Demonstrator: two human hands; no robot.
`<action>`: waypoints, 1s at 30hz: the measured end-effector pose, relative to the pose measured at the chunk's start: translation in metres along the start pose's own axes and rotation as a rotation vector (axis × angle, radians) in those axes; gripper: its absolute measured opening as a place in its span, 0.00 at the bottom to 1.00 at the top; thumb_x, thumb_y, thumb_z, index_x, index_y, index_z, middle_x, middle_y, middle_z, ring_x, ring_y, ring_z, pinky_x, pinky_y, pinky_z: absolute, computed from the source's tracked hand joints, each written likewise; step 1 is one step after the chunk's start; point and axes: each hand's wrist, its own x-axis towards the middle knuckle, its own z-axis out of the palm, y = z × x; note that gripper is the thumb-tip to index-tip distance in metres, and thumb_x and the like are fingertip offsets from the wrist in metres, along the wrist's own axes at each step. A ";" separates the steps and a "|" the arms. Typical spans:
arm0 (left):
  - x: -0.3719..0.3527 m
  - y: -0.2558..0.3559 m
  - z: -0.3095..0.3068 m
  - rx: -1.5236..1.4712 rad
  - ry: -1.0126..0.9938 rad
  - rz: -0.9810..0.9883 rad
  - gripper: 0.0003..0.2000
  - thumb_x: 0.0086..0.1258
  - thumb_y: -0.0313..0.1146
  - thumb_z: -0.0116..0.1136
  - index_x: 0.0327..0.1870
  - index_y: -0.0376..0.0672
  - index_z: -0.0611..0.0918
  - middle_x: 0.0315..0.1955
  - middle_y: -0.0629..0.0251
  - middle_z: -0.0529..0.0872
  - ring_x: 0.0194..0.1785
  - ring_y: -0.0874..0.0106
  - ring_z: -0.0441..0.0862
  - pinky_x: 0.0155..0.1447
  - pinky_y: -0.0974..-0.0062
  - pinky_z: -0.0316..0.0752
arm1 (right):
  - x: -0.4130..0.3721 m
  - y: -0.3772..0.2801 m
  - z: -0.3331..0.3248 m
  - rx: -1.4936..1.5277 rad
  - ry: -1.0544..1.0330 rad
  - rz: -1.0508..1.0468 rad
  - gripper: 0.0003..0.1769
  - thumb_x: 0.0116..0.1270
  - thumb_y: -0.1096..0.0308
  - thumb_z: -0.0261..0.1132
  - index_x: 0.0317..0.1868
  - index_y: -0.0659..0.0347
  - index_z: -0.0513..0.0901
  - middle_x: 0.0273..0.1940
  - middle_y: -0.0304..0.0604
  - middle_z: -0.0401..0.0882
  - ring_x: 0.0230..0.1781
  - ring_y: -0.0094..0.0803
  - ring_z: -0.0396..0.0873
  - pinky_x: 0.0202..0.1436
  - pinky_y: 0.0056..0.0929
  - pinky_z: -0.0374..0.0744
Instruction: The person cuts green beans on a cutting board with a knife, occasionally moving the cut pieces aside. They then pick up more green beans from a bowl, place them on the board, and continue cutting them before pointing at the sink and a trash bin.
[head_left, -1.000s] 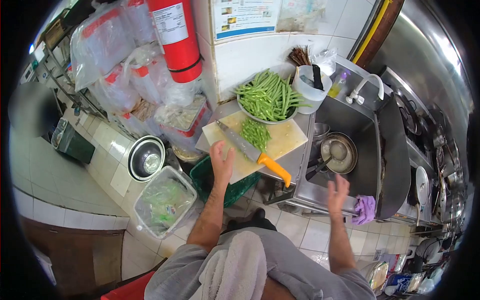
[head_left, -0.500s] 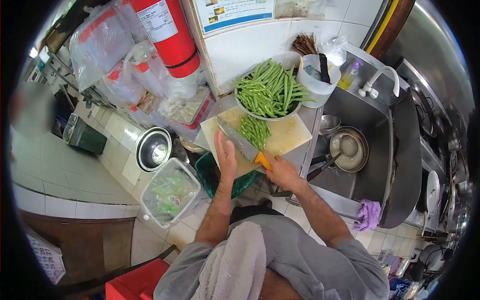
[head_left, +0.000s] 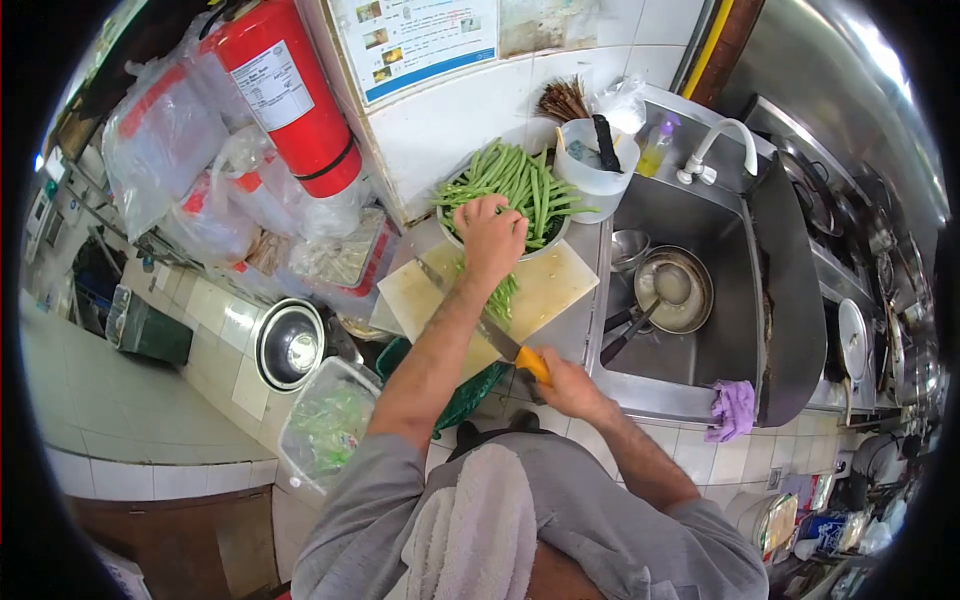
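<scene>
In my right hand is a knife with an orange handle; its blade lies slanted low over the cutting board, pointing to the far left. My left hand is over the near edge of the heaped green beans, its fingers curled down onto them and the fingertips hidden. The beans fill a round bowl behind the board. A bunch of cut beans sits on the board, partly covered by my left forearm and beside the blade.
A sink with a pan and a small metal bowl is at the right. A white bucket stands by the faucet. At the left are a clear bin, a steel basin and a fire extinguisher.
My left hand has gone from beside the blade, where it was held flat, up to the beans in the bowl. The knife has shifted slightly toward me. The view has turned a little.
</scene>
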 end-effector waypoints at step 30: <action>-0.118 -0.042 -0.131 -0.243 -0.241 -0.847 0.10 0.66 0.33 0.57 0.41 0.36 0.81 0.30 0.56 0.83 0.27 0.68 0.81 0.34 0.71 0.75 | 0.010 0.006 0.001 0.093 -0.052 0.028 0.30 0.61 0.69 0.64 0.63 0.61 0.65 0.46 0.66 0.78 0.49 0.61 0.76 0.52 0.49 0.75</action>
